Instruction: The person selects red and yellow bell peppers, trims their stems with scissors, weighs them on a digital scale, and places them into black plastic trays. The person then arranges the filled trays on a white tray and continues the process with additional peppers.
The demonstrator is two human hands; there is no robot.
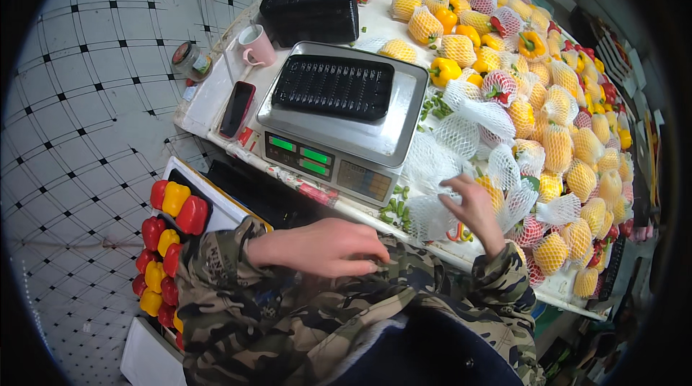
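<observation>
My left hand [331, 248] hovers over my lap at the table's front edge, back of the hand up, thumb and fingers apart, nothing seen in it. My right hand [476, 206] is above the table, fingers bent and spread, with white foam netting sleeves [432, 161] beside and under it. A black plastic tray [334, 86], bare inside, rests on the metal pan of a digital scale [405, 132]. Right of the scale lies a large heap of yellow and red bell peppers, many in foam nets; one netted yellow pepper [557, 147] sits mid-heap.
A stack of black trays [311, 7], a pink mug [257, 45] and a phone [238, 109] stand left and behind the scale. Cut green stems [399, 208] litter the table. Trayed red and yellow peppers [176, 199] are at lower left. A lidded jar [192, 61] is at the table's left edge.
</observation>
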